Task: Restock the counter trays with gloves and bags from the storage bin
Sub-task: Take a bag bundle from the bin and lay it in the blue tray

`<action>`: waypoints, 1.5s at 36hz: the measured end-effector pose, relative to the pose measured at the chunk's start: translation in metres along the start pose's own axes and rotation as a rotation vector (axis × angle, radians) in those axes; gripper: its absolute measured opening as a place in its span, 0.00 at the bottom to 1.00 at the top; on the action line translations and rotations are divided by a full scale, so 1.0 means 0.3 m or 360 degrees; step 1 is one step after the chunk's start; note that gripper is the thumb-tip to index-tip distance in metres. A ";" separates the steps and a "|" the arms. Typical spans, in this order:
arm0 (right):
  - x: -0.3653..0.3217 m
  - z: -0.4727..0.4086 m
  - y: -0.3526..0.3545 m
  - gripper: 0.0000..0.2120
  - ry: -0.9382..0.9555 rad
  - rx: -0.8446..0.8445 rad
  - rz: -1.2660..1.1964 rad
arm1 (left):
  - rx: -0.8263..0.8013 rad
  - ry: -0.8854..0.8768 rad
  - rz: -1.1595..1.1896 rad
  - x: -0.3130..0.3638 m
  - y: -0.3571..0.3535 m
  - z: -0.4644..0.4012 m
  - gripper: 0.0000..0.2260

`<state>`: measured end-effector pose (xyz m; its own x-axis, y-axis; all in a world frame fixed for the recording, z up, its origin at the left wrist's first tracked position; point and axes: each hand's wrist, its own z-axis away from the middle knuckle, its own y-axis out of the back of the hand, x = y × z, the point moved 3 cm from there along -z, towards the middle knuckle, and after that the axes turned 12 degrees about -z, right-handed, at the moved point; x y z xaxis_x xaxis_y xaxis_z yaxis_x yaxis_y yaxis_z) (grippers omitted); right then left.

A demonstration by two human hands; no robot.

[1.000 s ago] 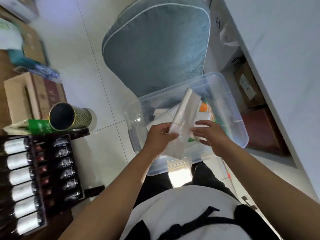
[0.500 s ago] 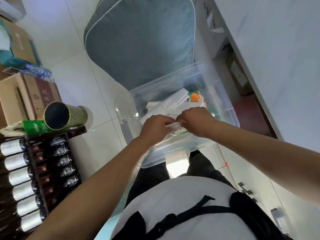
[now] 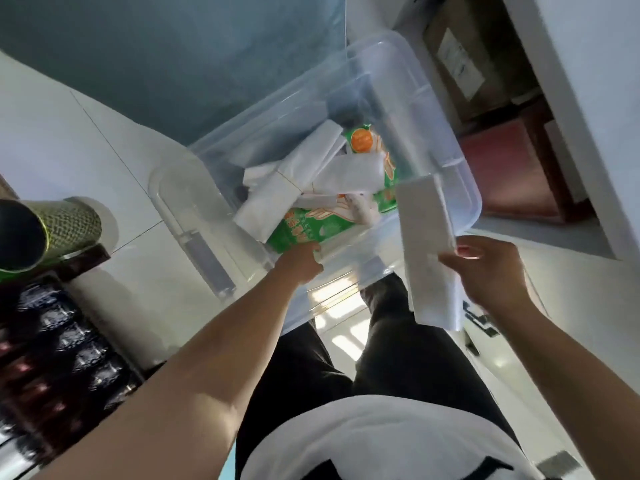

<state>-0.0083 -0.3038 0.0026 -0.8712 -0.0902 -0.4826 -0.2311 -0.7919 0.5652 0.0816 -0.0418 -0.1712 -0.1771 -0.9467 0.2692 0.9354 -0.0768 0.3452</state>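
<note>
White, thin plastic is what I have in my right hand (image 3: 491,271): a flat folded bundle of bags (image 3: 427,247), pinched along its right edge between my thumb and curled fingers (image 3: 465,252). It stands lifted out over the near right corner of the storage bin (image 3: 460,161), its top end over the rim and its lower end hanging down past my palm toward my legs.

My left hand (image 3: 301,265) reaches down over the near wall of the bin, and its fingertips touch the corner of a green glove packet (image 3: 304,230). Most of those fingers are hidden behind the back of the hand, so I cannot tell whether they have closed on the packet or only rest against it.

I judge this to be the gathering step: bags are already out, gloves are being fetched. Next I would need a firm hold on the green packet, which is partly pinned under loose white folded bags (image 3: 294,188) just beyond my left fingertips; sliding it out toward me should free it without dragging those along. A second green and orange packet (image 3: 363,142) lies farther in, beyond the pile.

Left of my left hand, the clear bin lid (image 3: 194,237) lies on the tiled floor (image 3: 69,140). Beyond the bin is a blue-grey cushion (image 3: 173,57).
</note>
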 end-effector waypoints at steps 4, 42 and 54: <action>0.056 0.026 -0.029 0.11 -0.0134 0.0083 -0.0402 | 0.0083 -0.0084 -0.0183 0.010 -0.046 -0.096 0.19; -0.282 0.126 0.063 0.14 0.0019 -0.0949 -0.1178 | 0.0768 0.0043 0.1117 0.111 0.374 0.483 0.13; -0.578 0.186 0.112 0.09 0.0481 -0.1336 -0.0950 | 0.0840 -0.0494 0.2318 0.359 0.445 0.862 0.14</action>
<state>0.1111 -0.2811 0.1426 -0.5463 0.3940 -0.7391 -0.1118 -0.9089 -0.4018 0.1083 -0.0732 0.1364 0.6268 -0.0051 0.7792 0.1566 0.9804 -0.1196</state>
